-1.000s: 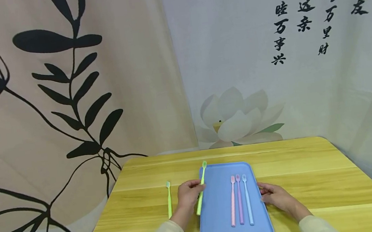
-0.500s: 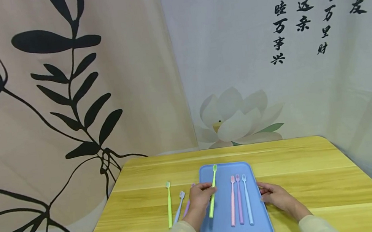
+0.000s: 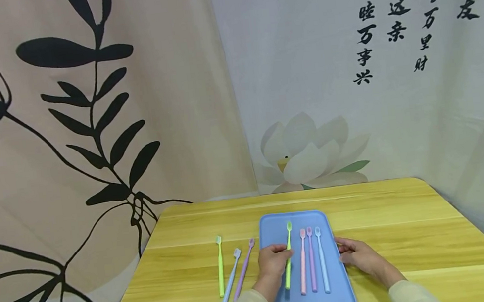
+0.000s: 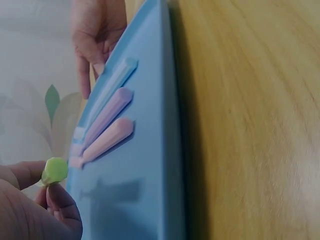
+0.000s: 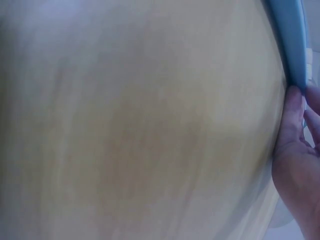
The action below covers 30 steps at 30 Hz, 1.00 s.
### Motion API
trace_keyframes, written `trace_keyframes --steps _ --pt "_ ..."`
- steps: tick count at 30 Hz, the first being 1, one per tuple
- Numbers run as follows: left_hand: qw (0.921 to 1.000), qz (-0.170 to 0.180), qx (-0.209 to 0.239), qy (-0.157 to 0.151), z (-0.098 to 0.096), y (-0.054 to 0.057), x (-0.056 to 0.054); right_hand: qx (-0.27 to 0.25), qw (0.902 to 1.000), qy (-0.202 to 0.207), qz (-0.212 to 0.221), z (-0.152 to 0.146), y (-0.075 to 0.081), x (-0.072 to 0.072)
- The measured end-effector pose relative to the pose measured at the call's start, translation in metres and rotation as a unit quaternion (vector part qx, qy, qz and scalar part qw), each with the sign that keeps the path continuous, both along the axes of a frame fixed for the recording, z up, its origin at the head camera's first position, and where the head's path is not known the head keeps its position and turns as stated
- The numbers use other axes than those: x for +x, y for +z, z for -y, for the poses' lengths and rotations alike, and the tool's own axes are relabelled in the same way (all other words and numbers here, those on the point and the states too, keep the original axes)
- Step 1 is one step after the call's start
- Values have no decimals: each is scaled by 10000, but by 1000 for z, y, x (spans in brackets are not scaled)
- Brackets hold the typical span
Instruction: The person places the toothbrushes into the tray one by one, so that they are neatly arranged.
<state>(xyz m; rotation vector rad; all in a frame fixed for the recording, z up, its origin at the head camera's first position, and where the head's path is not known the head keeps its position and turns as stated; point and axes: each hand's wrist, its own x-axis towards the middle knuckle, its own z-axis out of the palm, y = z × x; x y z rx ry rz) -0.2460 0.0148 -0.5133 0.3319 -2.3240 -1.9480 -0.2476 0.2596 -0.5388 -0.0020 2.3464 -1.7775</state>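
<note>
My left hand (image 3: 274,266) pinches a green toothbrush (image 3: 289,261) between thumb and fingers, over the left part of a blue tray (image 3: 272,222). In the left wrist view, the green toothbrush's handle end (image 4: 55,170) points at the camera, and a shadow falls on the tray. Side by side on the tray lie a pink toothbrush (image 3: 302,263), a purple toothbrush (image 3: 312,262) and a light blue toothbrush (image 3: 323,264). At the tray's right edge, my right hand (image 3: 364,259) holds the rim with thumb and fingers; its fingertips are partly hidden in the right wrist view.
Left of the tray, on the wooden table (image 3: 392,208), lie another green toothbrush (image 3: 220,268), a second blue toothbrush (image 3: 230,284) and a second purple toothbrush (image 3: 244,270). Behind the table hangs a printed curtain (image 3: 191,102).
My left hand has carried the green toothbrush rightward from the tray's left edge to beside the pink one. The blue and purple toothbrushes on the table have come into view. My right hand stays put.
</note>
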Motion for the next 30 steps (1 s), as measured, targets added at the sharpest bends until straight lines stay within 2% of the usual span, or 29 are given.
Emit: trace_keyframes --steps 11,16,23,30 --pt "9987 211 -466 68 -11 -9 0 37 10000 16 -23 0 -1 -1" --pt "9968 119 -790 53 -11 -10 1 57 10000 -30 -11 1 -1 0" --pt "9950 82 -995 -10 -11 -11 2 49 10000 -52 -1 2 -2 -1" --pt "9888 -85 -1484 -150 -15 -20 1 117 9999 -46 33 1 -3 -1"
